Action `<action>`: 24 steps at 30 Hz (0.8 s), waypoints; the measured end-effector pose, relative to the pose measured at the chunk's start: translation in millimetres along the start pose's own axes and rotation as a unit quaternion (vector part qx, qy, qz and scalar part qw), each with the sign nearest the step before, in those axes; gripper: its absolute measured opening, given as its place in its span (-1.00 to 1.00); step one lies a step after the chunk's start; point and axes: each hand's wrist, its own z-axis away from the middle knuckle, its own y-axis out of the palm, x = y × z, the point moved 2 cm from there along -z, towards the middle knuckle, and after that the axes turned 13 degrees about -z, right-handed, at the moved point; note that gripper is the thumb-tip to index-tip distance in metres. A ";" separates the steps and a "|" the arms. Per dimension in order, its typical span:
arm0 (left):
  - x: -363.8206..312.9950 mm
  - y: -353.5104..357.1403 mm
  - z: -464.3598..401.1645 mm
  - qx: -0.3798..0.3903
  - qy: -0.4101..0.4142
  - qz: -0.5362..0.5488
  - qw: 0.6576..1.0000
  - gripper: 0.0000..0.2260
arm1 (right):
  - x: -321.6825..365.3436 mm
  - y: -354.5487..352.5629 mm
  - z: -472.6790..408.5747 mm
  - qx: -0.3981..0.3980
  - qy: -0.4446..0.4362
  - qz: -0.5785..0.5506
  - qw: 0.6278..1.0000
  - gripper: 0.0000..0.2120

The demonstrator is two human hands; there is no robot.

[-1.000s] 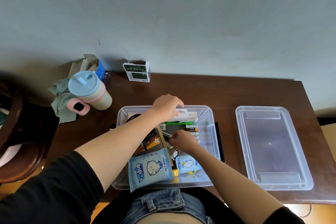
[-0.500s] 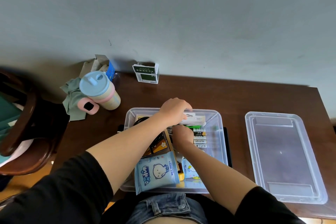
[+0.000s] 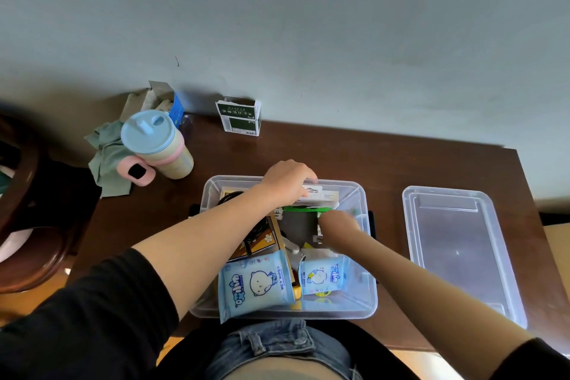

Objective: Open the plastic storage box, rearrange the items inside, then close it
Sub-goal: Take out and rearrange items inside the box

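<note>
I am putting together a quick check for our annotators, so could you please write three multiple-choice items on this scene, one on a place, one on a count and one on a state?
1. Where does the clear plastic lid lie?
A. on the box
B. on the brown table right of the box
C. on the chair

2. How many light blue wet wipes packs show inside the clear plastic storage box?
A. two
B. four
C. none

3. What is the state of the storage box?
A. shut
B. upside down
C. open, both hands inside

Answers:
1 B, it lies flat beside the box.
2 A, a larger pack and a smaller one.
3 C, the left hand and right hand reach in.
</note>
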 end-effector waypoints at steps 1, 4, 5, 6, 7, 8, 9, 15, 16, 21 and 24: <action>-0.2 0.0 0.4 -0.002 0.001 0.000 1.000 -0.66 | -2.4 -0.6 1.4 0.005 0.000 0.023 1.000 -0.82; -0.4 -0.2 1.5 -0.006 0.006 -0.004 1.000 -0.65 | -2.8 2.6 1.7 0.017 -0.004 0.059 0.998 -0.78; -0.1 0.0 1.9 -0.007 0.008 -0.006 1.000 -0.65 | -2.1 3.3 1.5 0.021 -0.003 0.066 0.998 -0.78; 0.0 0.3 2.0 -0.008 0.009 -0.006 1.000 -0.65 | -1.6 3.9 1.2 0.024 -0.002 0.073 0.997 -0.78; 0.2 0.6 2.2 -0.009 0.010 -0.007 1.000 -0.65 | -1.4 4.2 1.0 0.027 0.000 0.080 0.996 -0.78; 0.1 0.5 2.1 -0.009 0.010 -0.006 1.000 -0.65 | -1.4 4.6 0.5 0.029 0.001 0.086 0.996 -0.78; -0.2 0.5 2.2 -0.009 0.010 -0.006 1.000 -0.65 | -1.2 5.2 0.4 0.032 0.002 0.090 0.995 -0.78; 0.2 -0.1 2.5 -0.010 0.012 -0.008 1.000 -0.65 | 0.2 10.2 -1.2 0.010 0.011 0.091 0.996 -0.77; 0.1 -0.1 2.5 -0.009 0.013 -0.008 1.000 -0.65 | 0.6 11.0 -1.5 0.004 0.012 0.085 0.996 -0.77; 0.5 0.1 1.9 -0.009 0.012 -0.005 1.000 -0.65 | 0.4 11.6 -6.7 -0.004 0.031 -0.006 0.999 -0.80; 0.5 1.0 1.6 -0.008 0.013 -0.008 1.000 -0.65 | 1.4 15.5 -7.4 -0.005 0.033 -0.047 0.998 -0.81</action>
